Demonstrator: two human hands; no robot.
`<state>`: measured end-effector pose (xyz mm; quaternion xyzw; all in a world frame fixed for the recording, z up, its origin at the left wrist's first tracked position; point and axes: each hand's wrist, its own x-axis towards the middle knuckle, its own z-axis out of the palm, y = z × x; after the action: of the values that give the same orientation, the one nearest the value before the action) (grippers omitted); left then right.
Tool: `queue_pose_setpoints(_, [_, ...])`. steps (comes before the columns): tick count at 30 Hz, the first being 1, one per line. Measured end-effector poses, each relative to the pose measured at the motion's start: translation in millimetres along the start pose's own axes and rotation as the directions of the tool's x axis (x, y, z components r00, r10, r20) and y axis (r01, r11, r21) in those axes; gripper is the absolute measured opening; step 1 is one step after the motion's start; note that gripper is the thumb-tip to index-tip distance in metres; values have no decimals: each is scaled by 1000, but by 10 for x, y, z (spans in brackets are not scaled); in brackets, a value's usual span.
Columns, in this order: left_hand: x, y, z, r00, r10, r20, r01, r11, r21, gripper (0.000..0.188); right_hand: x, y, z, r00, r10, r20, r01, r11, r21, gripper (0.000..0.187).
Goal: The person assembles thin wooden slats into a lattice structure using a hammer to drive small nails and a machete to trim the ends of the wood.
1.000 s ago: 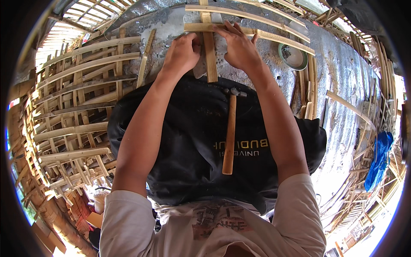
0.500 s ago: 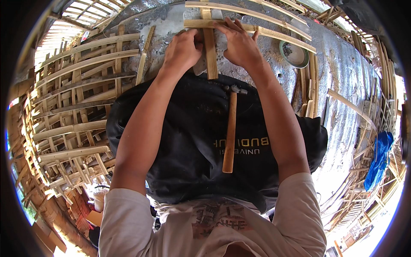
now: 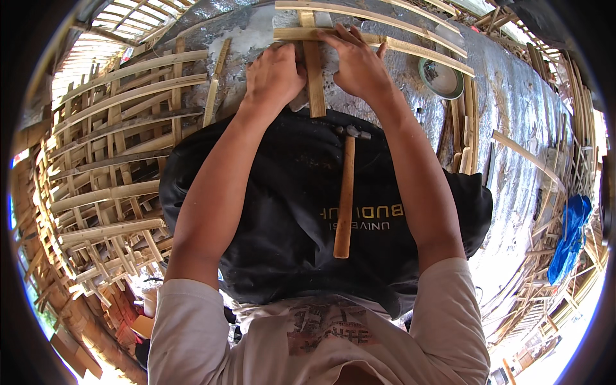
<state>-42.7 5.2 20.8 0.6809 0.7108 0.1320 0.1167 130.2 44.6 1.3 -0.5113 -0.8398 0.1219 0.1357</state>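
My right hand (image 3: pixel 361 64) lies over a crosswise bamboo slat (image 3: pixel 410 47), its fingers stretched out and touching the slat just right of the crossing. Under that slat runs a short, upright-lying bamboo slat (image 3: pixel 314 86), pointing toward me. My left hand (image 3: pixel 276 76) is closed beside the short slat, on its left, with its fingers curled in; whatever they hold is hidden. A hammer (image 3: pixel 344 199) with a wooden handle rests on the black cloth (image 3: pixel 276 192) over my lap, head pointing away from me.
At the left stands a woven bamboo lattice (image 3: pixel 115 138). A round green-rimmed bowl (image 3: pixel 443 82) sits right of my right hand on the silvery sheet (image 3: pixel 513 96). More bamboo strips (image 3: pixel 526 157) lie at the right, near a blue plastic sheet (image 3: pixel 570 237).
Hardly anything differs. My left hand has shifted very slightly to the left; my right hand stays on the crosswise slat, and the hammer lies where it was.
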Motion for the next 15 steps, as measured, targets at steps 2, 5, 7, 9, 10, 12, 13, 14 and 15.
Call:
queue_pose_setpoints(2, [-2, 0, -12, 1000, -3, 24, 2, 1000, 12, 25, 3, -6, -2, 1000, 1, 0, -1, 1000, -1, 76])
queue_pose_setpoints(5, [-4, 26, -38, 998, 3, 61, -5, 999, 35, 24, 7, 26, 23, 1000, 9, -4, -9, 1000, 8, 77])
queue_pose_setpoints(7, [-14, -3, -38, 998, 12, 60, -16, 998, 61, 22, 7, 9, 12, 1000, 2, -3, -2, 1000, 3, 77])
queue_pose_setpoints(9, [-23, -21, -23, 999, 32, 38, -35, 995, 90, 21, 8, 2, 15, 1000, 0, -3, 0, 1000, -1, 77])
queue_pose_setpoints(10, [-25, -22, -21, 999, 34, 34, -37, 994, 100, 20, 10, 4, 23, 1000, 2, -5, -2, 1000, -2, 77])
queue_pose_setpoints(12, [-33, -11, -32, 999, 38, 27, -41, 992, 119, 18, 8, 4, 27, 1000, 6, -2, -6, 1000, -7, 78])
queue_pose_setpoints(13, [-35, 4, -44, 999, 31, 38, -36, 991, 128, 18, 8, 3, 22, 1000, 9, 2, -9, 1000, -10, 78])
queue_pose_setpoints(14, [-33, 20, -55, 998, 24, 50, -31, 990, 137, 18, 7, 0, 18, 1000, 13, 7, -12, 1000, -13, 78])
queue_pose_setpoints(15, [-34, 30, -67, 998, 17, 61, -26, 989, 147, 18, 7, 0, 18, 1000, 13, 8, -13, 1000, -12, 77])
